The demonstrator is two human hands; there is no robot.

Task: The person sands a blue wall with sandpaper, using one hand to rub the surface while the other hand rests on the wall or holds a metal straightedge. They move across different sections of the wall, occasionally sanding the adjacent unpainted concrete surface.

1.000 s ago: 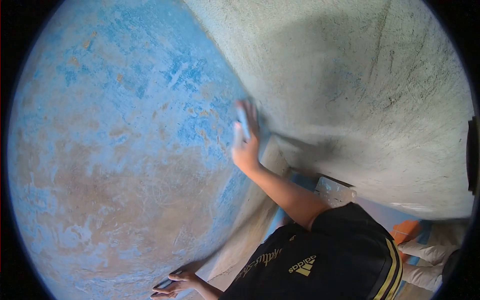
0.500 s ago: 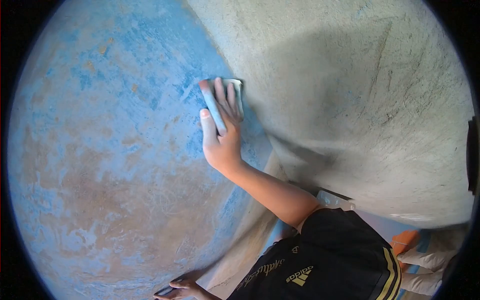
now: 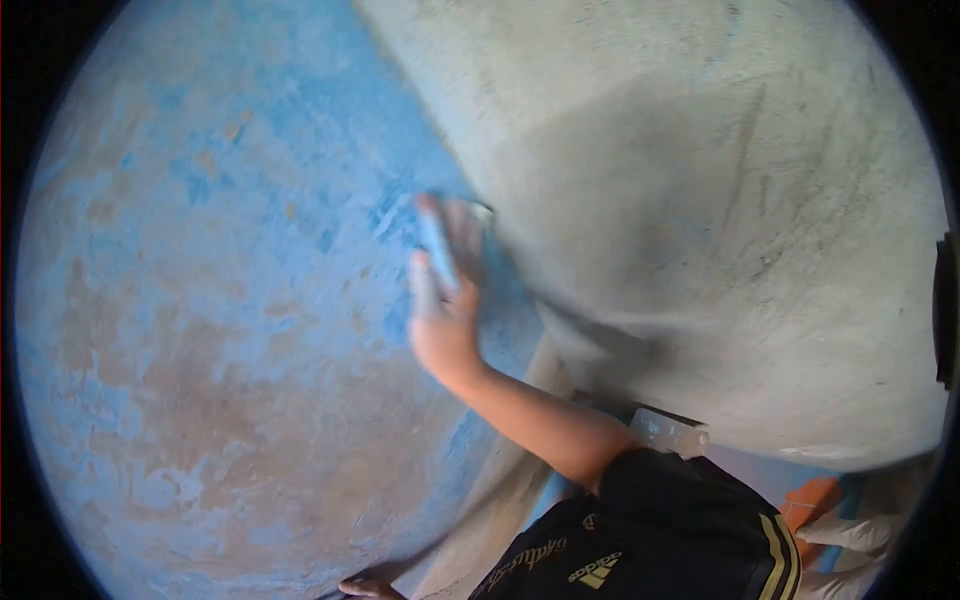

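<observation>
My right hand (image 3: 452, 285) is closed on a thin pale piece of sandpaper (image 3: 484, 214), pressed flat against the blue wall beside the corner. The hand is blurred, and its fingers cover most of the sheet. Pale blue dust coats the thumb and index finger. Down at the lower edge, part of my left hand (image 3: 372, 588) shows next to the wall, with a finger stretched out. The rest of it is cut off by the frame. Worn, patchy blue paint covers the wall (image 3: 250, 300), with brown and grey areas.
A rough grey wall (image 3: 700, 180) meets the blue one at a slanting edge. Near my sleeve is a paint-spotted flat surface (image 3: 668, 432). Legs in light trousers (image 3: 850, 532) and an orange item (image 3: 812, 500) appear at lower right.
My right hand has moved slightly down in the view with the sandpaper, and is now blurred. My left hand has slipped further out past the lower edge. The whole view has shifted a little.
</observation>
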